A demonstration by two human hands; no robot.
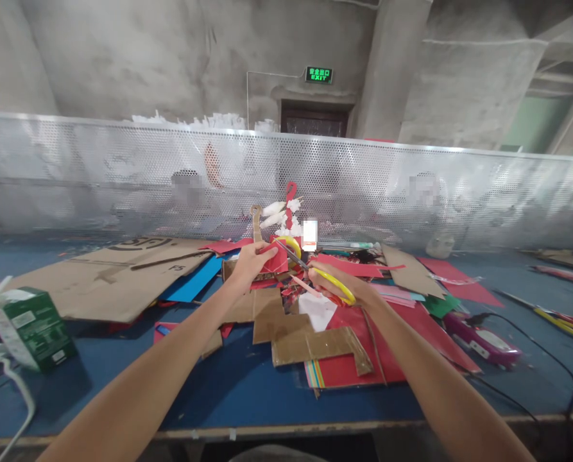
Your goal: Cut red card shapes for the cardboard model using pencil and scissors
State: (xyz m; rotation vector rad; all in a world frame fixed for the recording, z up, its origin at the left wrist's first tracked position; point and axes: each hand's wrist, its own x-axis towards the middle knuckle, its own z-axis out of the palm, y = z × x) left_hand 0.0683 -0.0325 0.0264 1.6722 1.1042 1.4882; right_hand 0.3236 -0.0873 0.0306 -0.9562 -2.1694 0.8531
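Nearest us, in the lower middle of the frame, lie cardboard pieces [315,346], which look light and fairly stiff. Farther up, just right of centre, our right hand [332,274] grips the scissors [296,259] by the yellow handle [342,290]; they should feel rigid and safest held there. At the frame's centre, our left hand [251,263] pinches the red paper [279,258]. We judge it thin, light and easily creased, best held lightly near its edge. Beyond stand white flower-like shapes [273,209].

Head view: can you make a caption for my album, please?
Left hand holds red paper, right hand holds scissors, over a blue table strewn with cardboard.
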